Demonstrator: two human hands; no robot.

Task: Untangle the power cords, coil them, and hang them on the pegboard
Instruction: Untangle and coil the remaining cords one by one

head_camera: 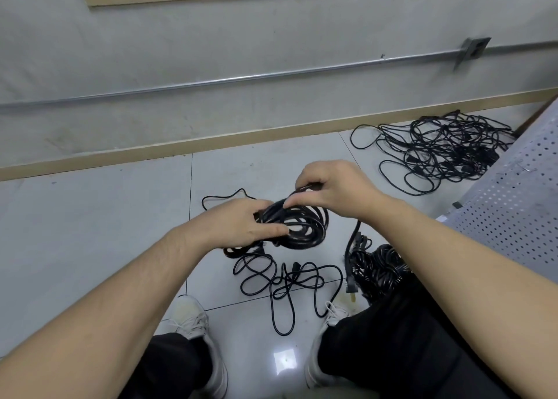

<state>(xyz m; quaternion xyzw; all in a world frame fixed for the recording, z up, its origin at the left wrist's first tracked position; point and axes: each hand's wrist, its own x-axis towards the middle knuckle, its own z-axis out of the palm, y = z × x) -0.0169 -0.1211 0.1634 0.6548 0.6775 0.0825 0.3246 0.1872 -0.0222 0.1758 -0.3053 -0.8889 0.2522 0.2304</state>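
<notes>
1. Left hand (pixel 241 222) curled round one side of the coil (pixel 294 225), gripping the gathered loops above the floor (pixel 90 217)
2. Right hand (pixel 335 187) pinching a strand at the coil's top, thumb and fingers closed narrow on it
3. Best done, by the look of it: keep the left grip firm so loops stay stacked, lay each new turn the same size, let the strand roll between the fingertips to shed twist
4. Feed slack from the loose cord (pixel 283 280) lying tangled below the coil, between the shoes; lift gently, since a loop may snag
5. Plug (pixel 350 287) dangling near the right knee beside a dark bundle (pixel 380 268)
6. Big tangle (pixel 437 154) well apart by the wall, beside the perforated panel (pixel 513 193)
7. No brand, label or writing readable anywhere
</notes>
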